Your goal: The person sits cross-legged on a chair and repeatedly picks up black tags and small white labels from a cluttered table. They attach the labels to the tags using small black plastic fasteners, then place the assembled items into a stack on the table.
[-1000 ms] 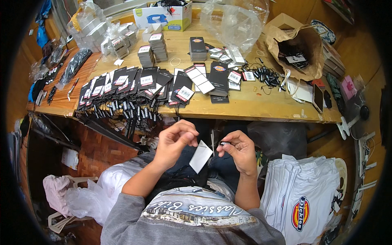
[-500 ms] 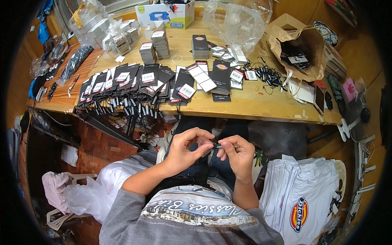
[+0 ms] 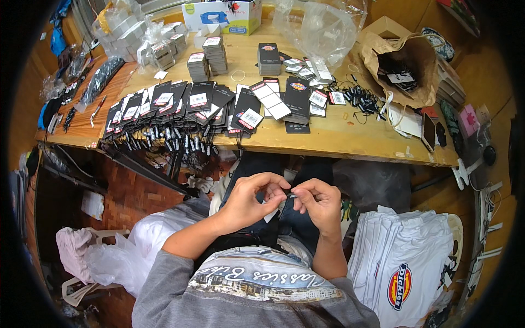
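Above my lap, my left hand and my right hand meet fingertip to fingertip. Between them is a tag string's small dark toggle, pinched by my right thumb and fingers. My left thumb and forefinger are bent towards it, and a white card corner shows under that hand, most of it hidden. On the table in front lie many black hang tags in overlapping rows, their strings and toggles hanging over the near edge. Loose black tag strings form a tangle farther right.
Stacks of tags and a black tag pile stand at the back. A brown paper bag and a phone are on the right. Folded white shirts lie beside me, and plastic-wrapped goods are at my left.
My fingers have shifted slightly around the toggle, with the left fingertips drawn a little apart. The white card corner under my left hand shows more plainly now.
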Demonstrator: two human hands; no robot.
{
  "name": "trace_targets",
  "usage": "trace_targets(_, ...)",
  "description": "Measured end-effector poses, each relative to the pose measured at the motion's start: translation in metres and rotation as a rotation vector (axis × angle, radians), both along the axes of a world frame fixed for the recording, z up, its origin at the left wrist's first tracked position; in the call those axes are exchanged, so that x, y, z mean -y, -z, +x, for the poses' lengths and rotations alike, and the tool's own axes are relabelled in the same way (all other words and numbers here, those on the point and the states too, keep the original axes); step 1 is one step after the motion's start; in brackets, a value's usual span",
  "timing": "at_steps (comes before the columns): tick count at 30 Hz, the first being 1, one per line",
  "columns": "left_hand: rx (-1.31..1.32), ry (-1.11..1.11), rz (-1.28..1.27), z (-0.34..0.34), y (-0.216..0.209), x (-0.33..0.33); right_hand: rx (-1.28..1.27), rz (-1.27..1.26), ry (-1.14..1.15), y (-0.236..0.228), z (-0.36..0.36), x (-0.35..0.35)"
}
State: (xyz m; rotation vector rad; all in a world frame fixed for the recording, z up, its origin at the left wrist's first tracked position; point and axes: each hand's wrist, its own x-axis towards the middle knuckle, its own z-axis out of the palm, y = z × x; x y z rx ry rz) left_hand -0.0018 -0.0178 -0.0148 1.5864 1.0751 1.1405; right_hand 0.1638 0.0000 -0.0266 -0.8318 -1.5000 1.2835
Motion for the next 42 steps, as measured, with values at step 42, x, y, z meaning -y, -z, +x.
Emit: trace_targets(42, -0.553, -0.233, 0.714, -0.066, -0.066, -0.054, 0.193, 0.684, -0.285, -0.081, -0.026, 0.009)
